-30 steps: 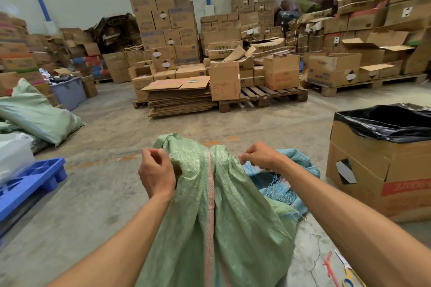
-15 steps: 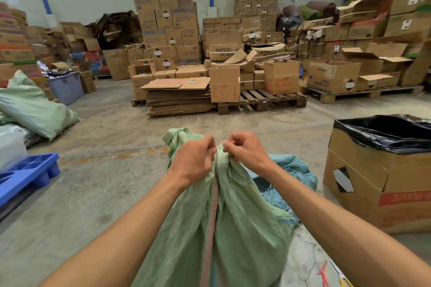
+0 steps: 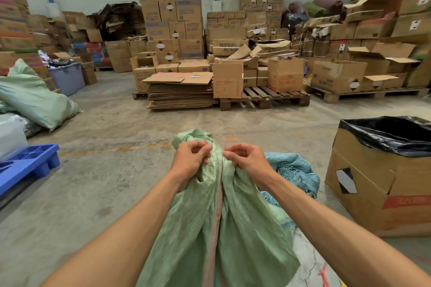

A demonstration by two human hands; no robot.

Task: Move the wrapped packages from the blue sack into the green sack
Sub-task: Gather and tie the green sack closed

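Observation:
The green woven sack (image 3: 235,223) stands bunched in front of me, a pink seam running down its middle. My left hand (image 3: 190,162) and my right hand (image 3: 248,158) pinch its gathered mouth side by side, each with a bit of thin red string between the fingertips. The blue sack (image 3: 291,170) lies crumpled and slack on the floor just behind the green one, to the right. No wrapped packages show; the green sack's contents are hidden.
A cardboard box lined with a black bag (image 3: 384,170) stands at the right. A blue plastic pallet (image 3: 28,163) lies at the left, with filled green sacks (image 3: 35,100) behind it. Pallets of cartons (image 3: 233,72) line the far side of the concrete floor.
My hands came together from the spread sack mouth, gathering it shut. They now sit slightly apart, pinching red string at the neck.

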